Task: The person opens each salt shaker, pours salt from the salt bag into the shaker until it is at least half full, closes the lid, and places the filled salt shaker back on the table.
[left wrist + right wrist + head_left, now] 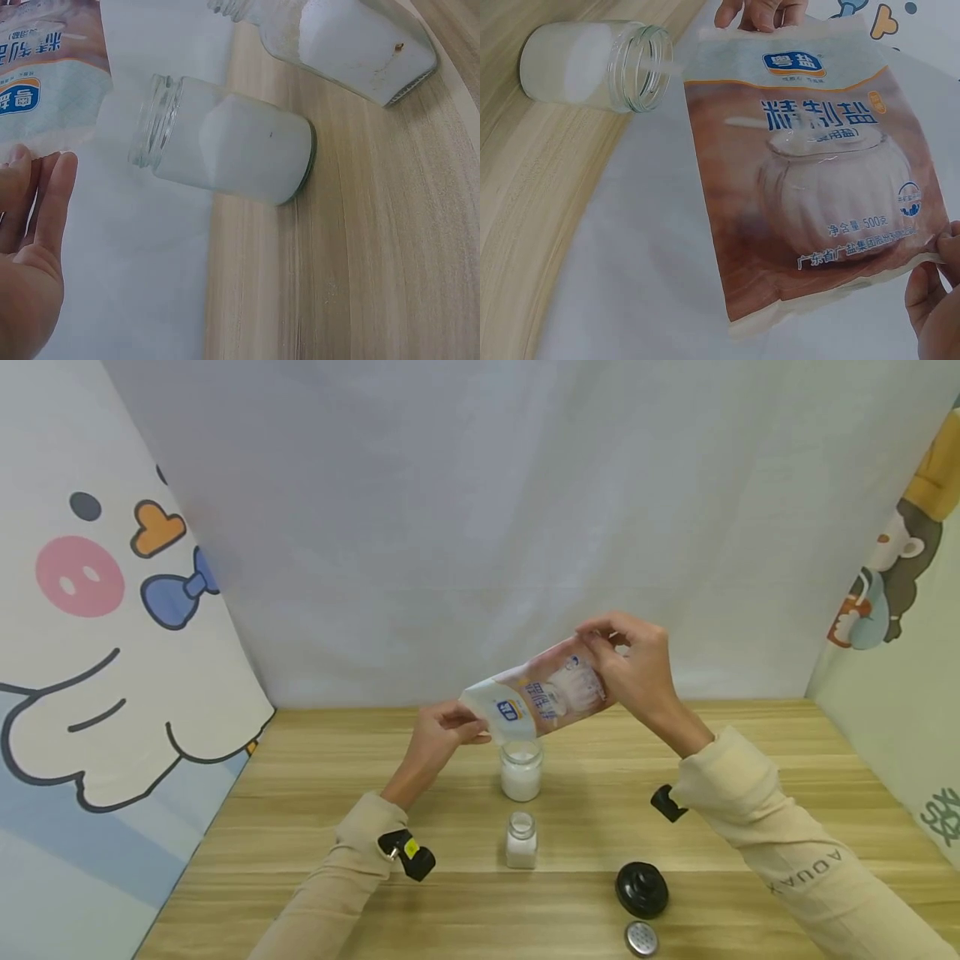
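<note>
Both hands hold a printed salt bag (555, 689) tilted over a round glass jar (521, 774). At the bag's lower end, my left hand (452, 727) pinches the edge between thumb and fingers. Higher up, the right hand (630, 664) grips the upper corner. A pale stream of salt (673, 69) runs from the bag's corner to the jar mouth in the right wrist view. White salt fills much of the jar. Nearer to me stands a smaller square glass bottle (521, 843), uncapped, with white contents.
A black lid (641, 890) and a perforated metal shaker cap (641, 938) lie on the wooden table (300, 827) at front right. A grey-white curtain (450, 527) hangs behind, with cartoon-printed cloths at both sides.
</note>
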The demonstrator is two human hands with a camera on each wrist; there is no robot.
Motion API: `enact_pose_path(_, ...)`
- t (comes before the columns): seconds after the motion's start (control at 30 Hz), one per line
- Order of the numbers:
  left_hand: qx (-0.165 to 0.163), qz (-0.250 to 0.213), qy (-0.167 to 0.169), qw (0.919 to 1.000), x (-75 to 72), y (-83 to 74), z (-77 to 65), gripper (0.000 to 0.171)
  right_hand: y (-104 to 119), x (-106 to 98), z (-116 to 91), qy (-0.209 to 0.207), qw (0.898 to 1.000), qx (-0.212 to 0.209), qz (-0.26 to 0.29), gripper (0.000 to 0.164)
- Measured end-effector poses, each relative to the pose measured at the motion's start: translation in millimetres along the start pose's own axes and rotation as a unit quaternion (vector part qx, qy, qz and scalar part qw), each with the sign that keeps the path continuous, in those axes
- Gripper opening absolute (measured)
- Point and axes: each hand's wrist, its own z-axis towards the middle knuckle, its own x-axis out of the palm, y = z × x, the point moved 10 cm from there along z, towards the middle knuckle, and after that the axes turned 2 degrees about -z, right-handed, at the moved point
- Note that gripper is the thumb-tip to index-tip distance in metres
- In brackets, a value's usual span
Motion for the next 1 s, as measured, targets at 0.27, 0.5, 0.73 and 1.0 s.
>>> enact_pose_path(0.27,0.006,0.002,0.003,1.0000,-0.1,-1.8,-0.1,0.016,2.0,-0.9,0.6,0.000,1.000,-0.001,-0.001,0.009)
enact_pose_path(0.5,0.002,0.000,0.001,1.0000,0.1,-1.5,-1.2,0.015,4.5,-0.9,1.0,-0.002,1.000,-0.009,0.002,0.009)
enact_pose_path(0.73,0.000,0.002,0.000,1.0000,0.3,-1.5,-1.8,0.018,6.1,-1.1,0.9,-0.003,1.000,-0.013,0.004,0.009)
enact_pose_path(1.0,-0.003,0.004,-0.002,1.0000,0.6,-3.3,-3.1,0.018,7.4,-1.9,0.8,-0.004,1.000,-0.011,0.006,0.009)
